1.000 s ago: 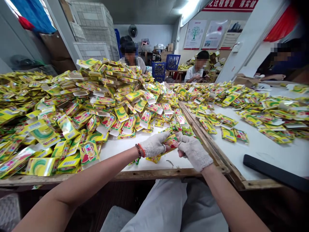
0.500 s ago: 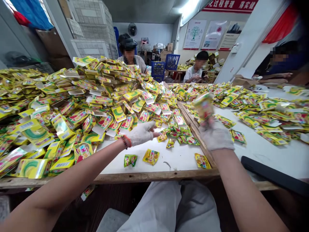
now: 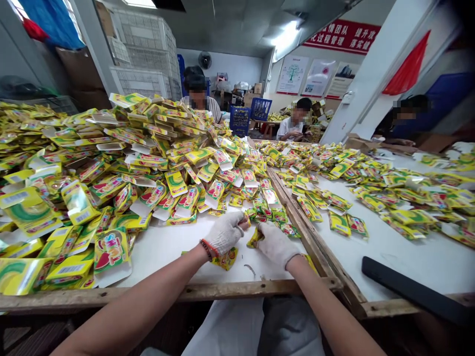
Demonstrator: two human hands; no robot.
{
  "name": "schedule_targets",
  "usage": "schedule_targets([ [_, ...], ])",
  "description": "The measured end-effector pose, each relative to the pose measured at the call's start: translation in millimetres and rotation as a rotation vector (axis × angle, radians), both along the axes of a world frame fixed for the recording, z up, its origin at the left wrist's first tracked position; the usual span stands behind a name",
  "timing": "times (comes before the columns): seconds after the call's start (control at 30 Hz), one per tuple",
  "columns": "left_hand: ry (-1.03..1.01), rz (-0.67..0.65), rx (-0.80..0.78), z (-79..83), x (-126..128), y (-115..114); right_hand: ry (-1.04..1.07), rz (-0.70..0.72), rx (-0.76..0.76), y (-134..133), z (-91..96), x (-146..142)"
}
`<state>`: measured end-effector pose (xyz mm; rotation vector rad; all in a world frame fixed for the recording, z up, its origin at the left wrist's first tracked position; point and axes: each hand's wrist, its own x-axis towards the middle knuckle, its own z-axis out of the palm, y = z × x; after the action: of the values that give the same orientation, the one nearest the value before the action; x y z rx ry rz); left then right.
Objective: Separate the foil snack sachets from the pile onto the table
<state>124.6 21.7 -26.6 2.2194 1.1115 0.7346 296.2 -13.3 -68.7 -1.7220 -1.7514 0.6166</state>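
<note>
In a fingerless-looking white glove, my left hand (image 3: 227, 232) is low over the table, its fingers curled beside a small heap of candy sachets (image 3: 279, 215). Whatever those fingers hold, if anything, is hidden. My right hand (image 3: 276, 243), gloved too, pinches a small yellow sachet (image 3: 254, 239) close to the left hand. Under my left wrist lies another yellow sachet (image 3: 227, 259), partly covered. A large pile of yellow candy boxes (image 3: 156, 163), many with open flaps, rises at the left.
A wooden strip (image 3: 297, 212) divides the white table (image 3: 393, 247). Beyond it lie many yellow boxes (image 3: 339, 223) and a black bar-shaped object (image 3: 408, 287). Several people sit across the room. White crates (image 3: 144, 49) are stacked behind the pile.
My right hand has come back left over the wooden strip, without the yellow box, and now holds a sachet. A box now lies beyond the strip. My left hand's fingers have curled.
</note>
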Motion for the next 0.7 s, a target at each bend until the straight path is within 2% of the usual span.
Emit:
schedule_targets([
  [0.1, -0.125, 0.007, -0.133, -4.5, -9, 2, 0.12, 0.006, 0.046, 6, 7.4, -4],
  [0.2, -0.348, 0.0, -0.409, -4.2, -15, 11, 0.449, -0.038, 0.1, 23, 21.9, -23],
  [0.27, -0.51, 0.044, -0.505, -3.2, -18, 21, 0.622, -0.01, 0.083, 39, 29.9, -40],
  [0.37, -0.625, 0.15, -0.456, -4.2, -25, 38, 0.729, 0.129, 0.04, 61, 31.8, -58],
  [0.47, -0.567, 0.188, -0.404, -9.8, -31, 49, 0.799, 0.248, -0.042, 72, 21.0, -60],
  [0.6, -0.453, 0.219, -0.438, -18.5, -31, 49, 0.747, 0.217, -0.123, 73, 8.4, -48],
  [0.7, -0.412, 0.225, -0.463, -19.6, -28, 45, 0.796, 0.178, -0.087, 72, 10.3, -43],
])
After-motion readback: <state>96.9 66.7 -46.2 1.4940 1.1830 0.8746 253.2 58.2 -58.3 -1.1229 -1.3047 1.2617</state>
